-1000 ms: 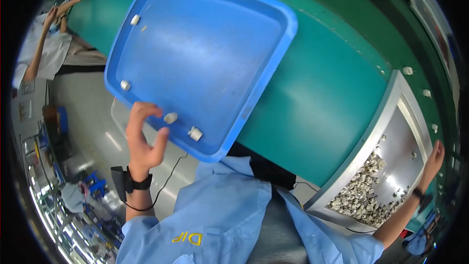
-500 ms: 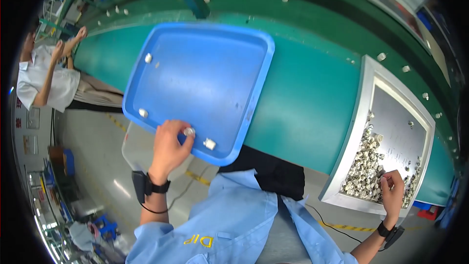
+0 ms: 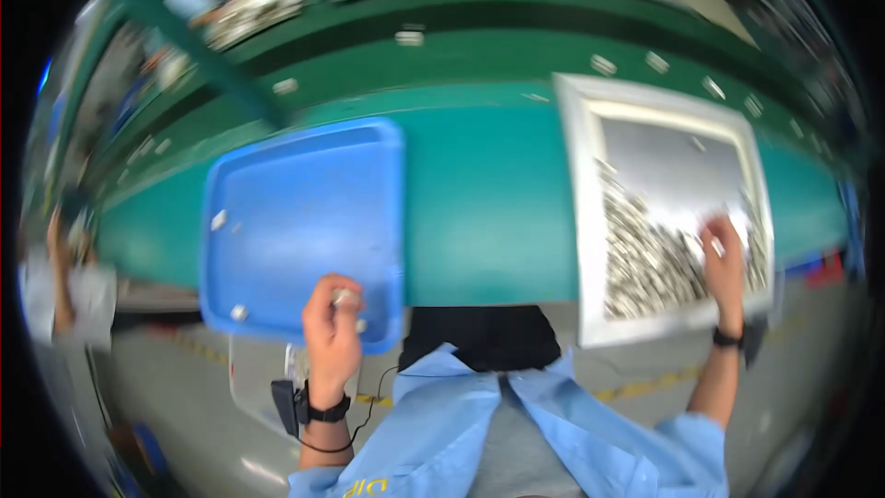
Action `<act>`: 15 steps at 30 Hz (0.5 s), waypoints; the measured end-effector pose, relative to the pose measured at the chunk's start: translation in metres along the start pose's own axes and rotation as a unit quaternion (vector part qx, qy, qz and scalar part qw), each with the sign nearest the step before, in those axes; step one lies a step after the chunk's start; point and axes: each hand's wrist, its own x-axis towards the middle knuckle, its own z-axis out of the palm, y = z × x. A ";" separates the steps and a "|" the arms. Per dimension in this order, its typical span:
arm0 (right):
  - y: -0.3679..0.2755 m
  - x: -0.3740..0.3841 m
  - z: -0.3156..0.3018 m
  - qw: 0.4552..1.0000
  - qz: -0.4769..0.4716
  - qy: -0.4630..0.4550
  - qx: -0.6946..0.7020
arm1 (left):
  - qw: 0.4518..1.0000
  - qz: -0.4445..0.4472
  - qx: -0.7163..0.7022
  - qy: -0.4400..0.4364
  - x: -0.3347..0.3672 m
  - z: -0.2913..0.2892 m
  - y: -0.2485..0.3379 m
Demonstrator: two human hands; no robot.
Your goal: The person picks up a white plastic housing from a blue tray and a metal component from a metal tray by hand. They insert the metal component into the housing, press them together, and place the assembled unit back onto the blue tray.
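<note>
My left hand [image 3: 334,330] is over the near right part of a blue plastic tray [image 3: 395,212], closed on a small round whitish part [image 3: 343,297] between thumb and fingers. Beside those fingers, another small white part [image 3: 360,325] lies in the tray, partly hidden. Two more sit along its left side, one higher [image 3: 218,219] and one lower [image 3: 240,313]. My right hand [image 3: 725,263] is above a silver-framed tray [image 3: 581,221] at the right edge of a heap of small metallic-white parts [image 3: 645,263]. Its fingers pinch a small whitish part [image 3: 717,245], blurred by motion.
Both trays rest on a green work surface [image 3: 489,212]. Several white parts, such as one part [image 3: 409,38], lie on the green ledge behind. A green post [image 3: 203,55] slants at the back left. A co-worker's arm [image 3: 59,267] shows at far left.
My view has swung, so both trays sit differently in the picture, which is now blurred. My right hand has moved from low in the heap up toward its upper right edge. My left hand keeps its part.
</note>
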 end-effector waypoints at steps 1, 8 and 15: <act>-0.024 0.008 0.013 0.996 -0.010 0.031 0.086 | 0.997 -0.017 -0.062 -0.031 0.006 0.012 0.007; -0.150 -0.011 0.033 0.873 -0.037 -0.106 0.475 | 0.917 -0.054 -0.281 -0.278 0.036 0.129 0.076; -0.200 -0.031 0.077 0.822 -0.055 -0.113 0.555 | 0.931 -0.062 -0.238 -0.270 0.027 0.151 0.098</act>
